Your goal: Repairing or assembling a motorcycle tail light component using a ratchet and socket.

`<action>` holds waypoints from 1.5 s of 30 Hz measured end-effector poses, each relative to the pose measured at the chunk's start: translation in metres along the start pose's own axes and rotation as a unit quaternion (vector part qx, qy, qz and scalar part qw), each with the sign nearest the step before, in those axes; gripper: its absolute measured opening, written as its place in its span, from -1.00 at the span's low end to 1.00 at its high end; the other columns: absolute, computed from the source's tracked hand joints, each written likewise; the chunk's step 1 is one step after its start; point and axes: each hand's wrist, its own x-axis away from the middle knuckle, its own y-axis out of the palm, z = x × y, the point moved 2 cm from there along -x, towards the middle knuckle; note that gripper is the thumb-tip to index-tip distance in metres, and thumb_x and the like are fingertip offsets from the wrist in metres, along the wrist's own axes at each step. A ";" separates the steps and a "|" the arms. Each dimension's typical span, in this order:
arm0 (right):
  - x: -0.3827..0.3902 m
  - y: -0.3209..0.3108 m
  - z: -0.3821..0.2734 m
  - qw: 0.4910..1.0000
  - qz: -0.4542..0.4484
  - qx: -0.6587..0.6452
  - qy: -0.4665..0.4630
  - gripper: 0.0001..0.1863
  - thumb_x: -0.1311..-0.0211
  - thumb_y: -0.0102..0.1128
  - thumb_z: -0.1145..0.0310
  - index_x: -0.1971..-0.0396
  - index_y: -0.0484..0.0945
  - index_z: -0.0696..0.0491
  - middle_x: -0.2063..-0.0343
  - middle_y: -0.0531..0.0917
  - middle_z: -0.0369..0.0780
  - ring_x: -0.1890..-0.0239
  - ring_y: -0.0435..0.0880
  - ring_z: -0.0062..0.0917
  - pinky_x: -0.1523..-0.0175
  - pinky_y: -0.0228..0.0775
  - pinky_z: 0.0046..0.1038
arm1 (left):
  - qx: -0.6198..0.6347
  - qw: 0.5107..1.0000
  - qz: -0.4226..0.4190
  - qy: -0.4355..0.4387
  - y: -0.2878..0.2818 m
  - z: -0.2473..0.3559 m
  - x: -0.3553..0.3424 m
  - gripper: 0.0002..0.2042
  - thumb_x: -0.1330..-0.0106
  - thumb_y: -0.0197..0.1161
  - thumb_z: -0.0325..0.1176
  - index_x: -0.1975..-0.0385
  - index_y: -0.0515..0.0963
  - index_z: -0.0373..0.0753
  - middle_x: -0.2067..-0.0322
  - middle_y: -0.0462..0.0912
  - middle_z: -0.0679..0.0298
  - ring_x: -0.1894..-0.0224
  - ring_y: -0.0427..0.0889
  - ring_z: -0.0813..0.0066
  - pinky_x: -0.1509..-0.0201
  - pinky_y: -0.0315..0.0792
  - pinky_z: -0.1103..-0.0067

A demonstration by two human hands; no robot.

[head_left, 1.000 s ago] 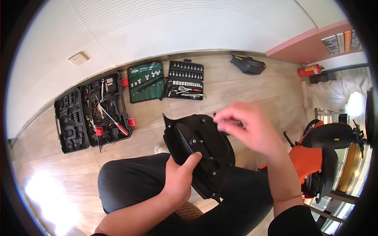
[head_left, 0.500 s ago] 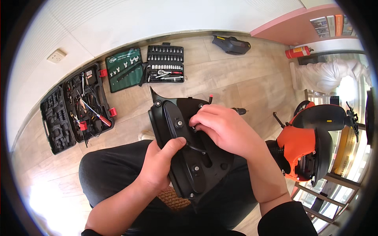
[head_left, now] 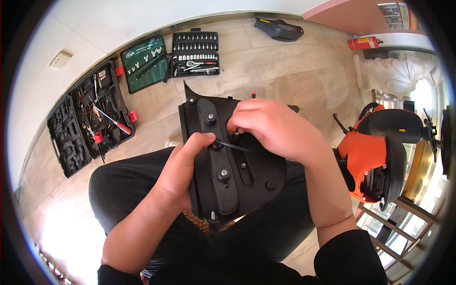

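A black plastic panel (head_left: 259,180) rests over my lap, with bolts and a long raised strip (head_left: 211,190) on it. My left hand (head_left: 180,171) grips the panel's left side, thumb on a black cable (head_left: 232,147) near the middle of the strip. Just right of that strip, my right hand (head_left: 268,128) has its fingers curled down onto the panel by the cable; what they pinch, if anything, is hidden beneath them. A small red-tipped part (head_left: 253,94) shows beyond the panel's top edge.
On the wooden floor (head_left: 313,71) lie an open toolbox (head_left: 90,118), a green wrench roll (head_left: 142,61), a socket set (head_left: 195,52) and a dark plastic cover (head_left: 279,28). An orange-and-black scooter (head_left: 361,152) stands at the right, below a fire extinguisher (head_left: 363,42).
My right hand has come down from the upper right onto the panel, with fingers curled. The panel has turned more upright in view, and my left thumb now lies at the cable.
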 end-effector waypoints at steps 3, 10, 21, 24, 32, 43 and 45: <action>0.001 0.001 0.000 1.000 -0.012 0.004 0.005 -0.86 -0.15 0.15 0.63 0.29 0.61 0.17 0.34 0.67 -0.13 0.24 0.68 -0.19 0.15 0.54 -0.28 | -0.008 1.000 -0.008 0.003 0.005 0.001 0.002 -0.60 -0.47 0.14 -0.16 -0.04 0.52 -0.42 0.18 0.73 0.10 0.27 0.80 0.32 0.14 0.73 0.42; 0.000 -0.001 0.000 0.999 -0.037 -0.009 0.026 -0.87 -0.18 0.21 0.63 0.27 0.62 0.17 0.36 0.70 -0.10 0.30 0.71 -0.18 0.18 0.55 -0.29 | -0.021 1.000 -0.014 -0.009 0.002 0.003 0.002 -0.62 -0.47 0.14 -0.14 -0.02 0.54 -0.37 0.22 0.75 0.17 0.29 0.80 0.39 0.14 0.72 0.46; -0.009 0.004 0.002 0.997 -0.074 0.016 0.017 -0.91 -0.13 0.32 0.52 0.36 0.63 0.19 0.42 0.69 -0.04 0.31 0.69 -0.08 0.23 0.52 -0.22 | -0.017 0.999 -0.034 -0.030 -0.008 0.001 -0.006 -0.65 -0.47 0.14 -0.13 0.02 0.58 -0.31 0.22 0.75 0.22 0.31 0.78 0.44 0.14 0.71 0.49; -0.010 0.005 0.002 0.996 -0.083 0.017 0.010 -0.91 -0.14 0.33 0.50 0.39 0.62 0.19 0.44 0.68 -0.02 0.32 0.67 -0.06 0.24 0.50 -0.20 | -0.005 0.997 -0.064 -0.046 -0.009 0.002 -0.004 -0.64 -0.48 0.11 -0.14 0.00 0.58 -0.33 0.20 0.76 0.19 0.29 0.79 0.42 0.11 0.72 0.48; -0.008 0.009 0.006 0.996 -0.080 0.041 0.008 -0.92 -0.18 0.33 0.47 0.43 0.63 0.16 0.47 0.68 -0.05 0.35 0.66 -0.07 0.25 0.48 -0.19 | 0.044 0.988 -0.125 -0.076 -0.006 0.003 -0.004 -0.62 -0.50 0.07 -0.16 -0.03 0.59 -0.36 0.19 0.77 0.15 0.24 0.80 0.37 0.05 0.73 0.44; 0.008 0.008 0.010 0.995 -0.101 -0.002 -0.005 -0.88 -0.29 0.23 0.51 0.21 0.55 0.16 0.28 0.66 -0.07 0.14 0.63 -0.07 0.04 0.48 -0.17 | -0.043 0.999 -0.033 0.002 -0.009 0.002 -0.009 -0.67 -0.44 0.20 -0.18 0.03 0.58 -0.35 0.25 0.76 0.21 0.34 0.78 0.45 0.19 0.72 0.50; 0.009 0.009 0.011 0.995 -0.099 -0.018 0.005 -0.88 -0.28 0.22 0.51 0.21 0.54 0.16 0.29 0.65 -0.07 0.15 0.62 -0.07 0.04 0.48 -0.17 | -0.042 0.998 -0.038 -0.001 -0.011 0.001 -0.010 -0.66 -0.44 0.20 -0.17 0.03 0.57 -0.35 0.26 0.76 0.22 0.34 0.78 0.45 0.19 0.72 0.50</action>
